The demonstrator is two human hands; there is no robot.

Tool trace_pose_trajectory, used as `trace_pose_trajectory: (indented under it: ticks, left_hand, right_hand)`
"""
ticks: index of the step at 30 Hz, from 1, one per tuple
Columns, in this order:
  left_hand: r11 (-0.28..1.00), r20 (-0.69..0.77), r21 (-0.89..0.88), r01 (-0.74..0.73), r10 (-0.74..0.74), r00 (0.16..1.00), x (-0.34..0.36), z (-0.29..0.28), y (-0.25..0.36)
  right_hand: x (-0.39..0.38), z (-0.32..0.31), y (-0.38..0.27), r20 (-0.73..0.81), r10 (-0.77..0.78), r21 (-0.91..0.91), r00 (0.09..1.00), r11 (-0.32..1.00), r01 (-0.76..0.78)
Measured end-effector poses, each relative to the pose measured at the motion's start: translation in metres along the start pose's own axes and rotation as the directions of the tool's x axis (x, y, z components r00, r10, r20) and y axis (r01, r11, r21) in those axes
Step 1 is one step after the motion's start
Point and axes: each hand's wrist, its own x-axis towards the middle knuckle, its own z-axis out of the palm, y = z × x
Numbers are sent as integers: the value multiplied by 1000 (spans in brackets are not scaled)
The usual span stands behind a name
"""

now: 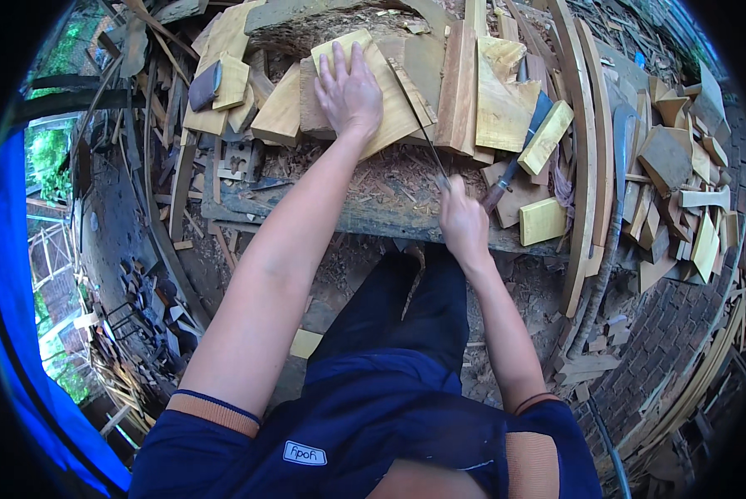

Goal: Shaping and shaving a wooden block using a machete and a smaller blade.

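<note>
At upper centre, the left hand (352, 96) spreads flat on a pale board (395, 110), whose right side is crossed by the narrow dark tool (418, 112) gripped in the right hand (463, 218) below.

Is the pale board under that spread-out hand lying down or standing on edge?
Lying down: the pale board has its broad face up, and the left hand is spread on it.

L hand (352, 97) flat on yellowish board (394, 104), R hand (463, 218) gripping thin-bladed tool (423, 125), wood offcuts (546, 138) abt.
</note>
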Motion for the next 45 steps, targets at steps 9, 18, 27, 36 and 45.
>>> trace_pose_trajectory:
  ticks: [9, 18, 27, 36, 45]
  left_hand:
    - [999, 18, -30, -12, 12, 1000, -5, 5, 13]
    - [1000, -32, -22, -21, 20, 999, -1, 3, 11]
    - [965, 14, -30, -260, 261, 965, -1, 1, 5]
    - [993, -5, -36, -109, 109, 994, 4, 2, 12]
    - [999, 65, 16, -51, 50, 997, 3, 5, 11]
  right_hand:
    - [51, 12, -15, -104, -34, 24, 994, 999, 37]
    - [41, 14, -12, -118, -26, 70, 993, 997, 35]
    - [25, 33, -37, -111, -58, 39, 992, 997, 63]
    - [42, 31, -38, -149, 61, 128, 987, 991, -42]
    - [-26, 38, -17, -142, 111, 201, 984, 976, -81]
